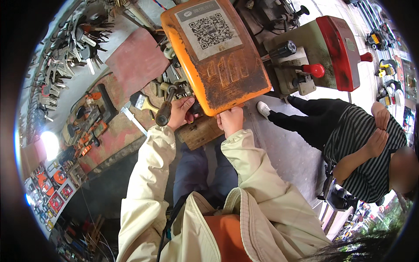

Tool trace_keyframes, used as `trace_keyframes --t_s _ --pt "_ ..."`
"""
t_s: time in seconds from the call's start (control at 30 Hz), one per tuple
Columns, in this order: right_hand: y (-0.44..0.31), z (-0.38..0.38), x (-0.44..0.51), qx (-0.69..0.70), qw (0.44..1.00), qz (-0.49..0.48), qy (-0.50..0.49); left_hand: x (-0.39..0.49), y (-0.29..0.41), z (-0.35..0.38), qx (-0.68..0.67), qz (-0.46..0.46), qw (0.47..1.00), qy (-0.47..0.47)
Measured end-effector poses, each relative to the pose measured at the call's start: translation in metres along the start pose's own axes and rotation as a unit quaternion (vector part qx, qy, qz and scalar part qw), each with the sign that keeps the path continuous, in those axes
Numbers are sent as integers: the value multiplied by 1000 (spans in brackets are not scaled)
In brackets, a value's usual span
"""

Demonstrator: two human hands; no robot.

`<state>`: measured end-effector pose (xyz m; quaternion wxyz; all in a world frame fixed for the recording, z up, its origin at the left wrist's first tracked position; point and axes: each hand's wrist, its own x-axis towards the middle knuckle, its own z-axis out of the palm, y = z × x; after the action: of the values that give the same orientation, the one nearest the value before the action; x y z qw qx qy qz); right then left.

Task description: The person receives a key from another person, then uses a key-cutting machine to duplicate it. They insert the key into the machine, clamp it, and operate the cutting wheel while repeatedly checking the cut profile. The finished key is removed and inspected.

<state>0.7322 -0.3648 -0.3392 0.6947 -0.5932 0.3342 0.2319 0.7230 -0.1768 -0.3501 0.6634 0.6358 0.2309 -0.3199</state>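
My left hand (181,113) is at the lower left of a key-cutting machine with a worn orange metal cover (229,73). Its thumb and curled fingers are around a dark round knob (196,107), partly hidden. Just left of this hand a lever with a worn wooden handle (163,113) slants up towards the machine's metal clamp parts (185,90). My right hand (231,120) is curled at the cover's near edge; whatever its fingers hold is hidden. Below both hands lies a thick wooden block (199,134).
On the bench (127,127) lie a paintbrush (144,102), a caliper (134,121), a reddish sheet (139,60) and an orange-black tool (88,118). Key blanks (83,42) hang left. A red-and-grey machine (337,54) with a red-knobbed lever (313,70) stands right. A person (356,140) is nearby.
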Motion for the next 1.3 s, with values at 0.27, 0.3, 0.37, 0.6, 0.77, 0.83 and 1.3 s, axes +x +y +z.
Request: trace_keyframes --t_s 0.27,0.3,0.37,0.6,0.77,0.83,1.3 --pt "7 -2 4 10 1000 -20 4 1 -11 -1 61 176 983 -9" --pt "7 -3 4 4 1000 -25 6 1 -10 1 123 177 976 16" --pt "8 -4 4 -8 1000 -19 6 -2 -6 2 240 125 962 35" --pt "14 -5 10 -28 999 -29 -6 -16 -3 20 392 184 889 146" --pt "-22 -43 -13 -139 983 27 -120 -22 2 -20 368 98 923 55" --pt "-63 -63 -30 -180 981 -39 -61 -38 20 -51 354 132 903 204" --pt "-255 20 -33 -441 675 -571 -154 -17 154 -76 591 312 656 350"
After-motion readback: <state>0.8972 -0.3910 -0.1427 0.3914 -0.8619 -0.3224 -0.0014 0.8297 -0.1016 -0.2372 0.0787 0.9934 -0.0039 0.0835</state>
